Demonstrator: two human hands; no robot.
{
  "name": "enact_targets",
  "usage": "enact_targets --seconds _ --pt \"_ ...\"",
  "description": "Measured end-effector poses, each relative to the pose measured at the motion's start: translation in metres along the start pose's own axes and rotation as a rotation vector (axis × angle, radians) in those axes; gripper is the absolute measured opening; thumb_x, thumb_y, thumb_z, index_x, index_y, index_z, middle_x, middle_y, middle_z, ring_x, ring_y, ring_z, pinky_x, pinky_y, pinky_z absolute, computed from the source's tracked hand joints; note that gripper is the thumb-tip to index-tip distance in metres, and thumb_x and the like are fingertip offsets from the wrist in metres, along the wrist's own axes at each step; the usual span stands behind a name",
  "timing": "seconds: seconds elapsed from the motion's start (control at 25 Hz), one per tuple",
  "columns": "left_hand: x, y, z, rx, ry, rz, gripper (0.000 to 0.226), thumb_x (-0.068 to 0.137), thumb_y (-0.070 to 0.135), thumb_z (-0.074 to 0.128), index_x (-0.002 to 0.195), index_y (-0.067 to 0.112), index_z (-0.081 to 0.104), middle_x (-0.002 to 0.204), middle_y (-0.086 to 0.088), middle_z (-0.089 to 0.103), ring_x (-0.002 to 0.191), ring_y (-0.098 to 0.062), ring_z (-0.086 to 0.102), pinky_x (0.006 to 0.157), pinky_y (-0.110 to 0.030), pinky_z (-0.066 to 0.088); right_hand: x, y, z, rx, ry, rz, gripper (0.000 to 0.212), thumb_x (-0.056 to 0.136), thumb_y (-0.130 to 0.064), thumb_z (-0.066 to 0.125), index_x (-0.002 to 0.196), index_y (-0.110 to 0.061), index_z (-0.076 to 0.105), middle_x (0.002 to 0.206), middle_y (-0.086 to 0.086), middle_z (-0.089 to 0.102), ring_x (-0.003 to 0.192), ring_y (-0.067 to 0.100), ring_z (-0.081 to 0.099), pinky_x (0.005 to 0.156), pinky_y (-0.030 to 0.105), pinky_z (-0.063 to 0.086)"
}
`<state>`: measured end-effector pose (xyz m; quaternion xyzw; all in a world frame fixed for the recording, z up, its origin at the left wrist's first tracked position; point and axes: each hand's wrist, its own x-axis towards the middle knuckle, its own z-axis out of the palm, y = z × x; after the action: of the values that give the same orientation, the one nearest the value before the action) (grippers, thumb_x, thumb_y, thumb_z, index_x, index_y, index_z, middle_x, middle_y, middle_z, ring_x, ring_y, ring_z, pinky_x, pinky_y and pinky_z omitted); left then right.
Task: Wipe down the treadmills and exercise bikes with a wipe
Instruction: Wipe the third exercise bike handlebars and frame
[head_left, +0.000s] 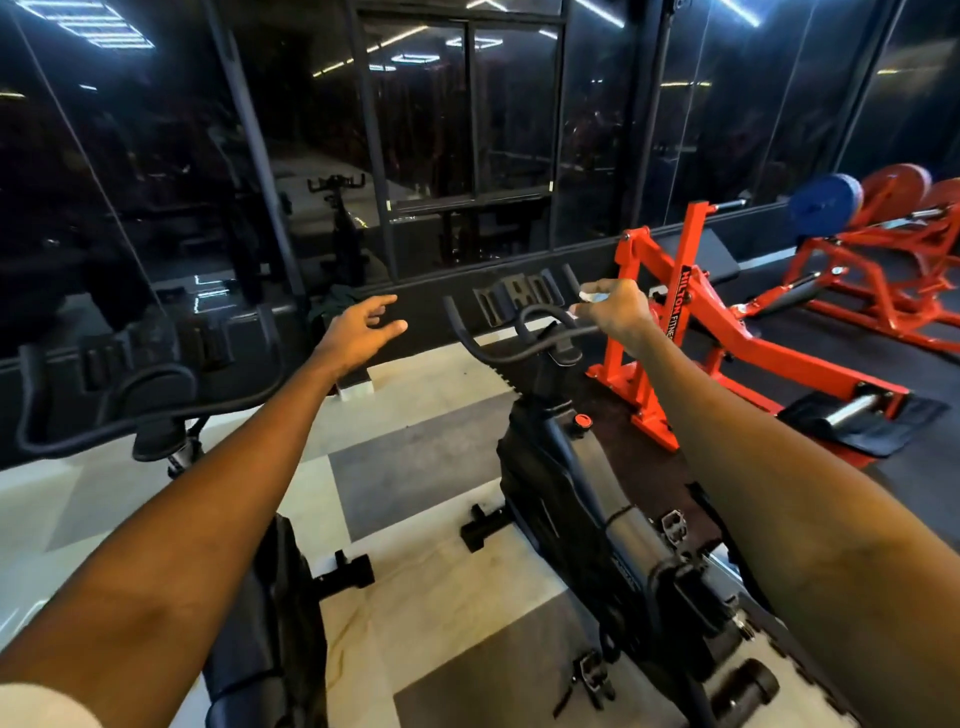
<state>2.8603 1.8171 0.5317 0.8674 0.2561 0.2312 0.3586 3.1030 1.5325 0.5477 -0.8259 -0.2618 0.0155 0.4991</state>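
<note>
Black bikes (545, 467), two; white wipe (594, 297), one.

An orange weight machine (695, 239) stands beside the dark glass wall (156, 156)

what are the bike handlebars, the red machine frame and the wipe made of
Handlebars: likely metal tube under a matte black rubbery coating; dull, no glare.
Red machine frame: painted steel by its look; square tube, slight sheen.
Wipe: thin white paper or cloth, crumpled in the right hand; too little shows to tell.
</note>
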Motion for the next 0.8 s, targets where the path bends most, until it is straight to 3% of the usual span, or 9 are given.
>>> enact_targets --seconds 0.2,0.28,0.36,0.4,0.6,0.8 --pt "0.085 -0.013 0.029 -0.005 0.029 0.015 0.056 0.091 0.037 0.071 0.143 0.031 0.053 0.144 -0.004 0.055 0.13 -0.019 0.054 0.11 -0.037 0.042 0.083 0.033 0.025 0.007 0.012 0.028 0.047 0.081 -0.025 0.082 0.124 -0.016 0.067 0.124 0.009 0.066 0.108 0.021 0.064 0.091 0.026 0.05" --pt "0.123 -0.022 0.041 -0.01 0.002 0.017 0.055 0.092 0.036 0.071 0.143 0.031 0.053 0.145 -0.004 0.055 0.131 -0.02 0.053 0.111 -0.039 0.042 0.121 0.043 0.038 -0.003 0.005 0.038 0.046 0.081 -0.026 0.081 0.124 -0.015 0.067 0.118 0.008 0.068 0.098 0.018 0.065 0.078 0.017 0.051" --pt "0.164 -0.032 0.052 -0.007 -0.026 0.011 0.056 0.091 0.036 0.072 0.143 0.032 0.053 0.145 -0.006 0.055 0.132 -0.021 0.053 0.111 -0.04 0.043 0.158 0.047 0.051 -0.017 0.005 0.046 0.044 0.084 -0.022 0.079 0.125 -0.01 0.066 0.111 0.009 0.068 0.09 0.014 0.061 0.059 0.008 0.042" --pt "0.181 -0.037 0.056 0.0 -0.028 0.003 0.056 0.091 0.036 0.072 0.143 0.032 0.053 0.145 -0.006 0.055 0.132 -0.021 0.053 0.11 -0.04 0.043 0.174 0.048 0.058 -0.025 0.012 0.042 0.043 0.084 -0.02 0.079 0.124 -0.008 0.067 0.112 0.011 0.068 0.092 0.014 0.06 0.059 0.008 0.038" --pt "0.26 -0.061 0.094 0.013 -0.052 -0.021 0.055 0.092 0.035 0.071 0.144 0.032 0.053 0.146 -0.005 0.054 0.132 -0.021 0.053 0.109 -0.039 0.043 0.25 0.077 0.1 -0.103 -0.017 0.045 0.039 0.083 -0.025 0.079 0.119 -0.012 0.07 0.124 0.008 0.068 0.115 0.02 0.062 0.079 0.01 0.035" --pt "0.329 -0.089 0.144 0.021 -0.088 -0.046 0.052 0.093 0.033 0.07 0.143 0.032 0.054 0.145 -0.004 0.055 0.132 -0.021 0.052 0.106 -0.035 0.042 0.313 0.129 0.146 -0.114 -0.089 0.073 0.033 0.086 -0.024 0.076 0.118 -0.017 0.071 0.12 0.004 0.069 0.114 0.018 0.063 0.095 0.02 0.043"
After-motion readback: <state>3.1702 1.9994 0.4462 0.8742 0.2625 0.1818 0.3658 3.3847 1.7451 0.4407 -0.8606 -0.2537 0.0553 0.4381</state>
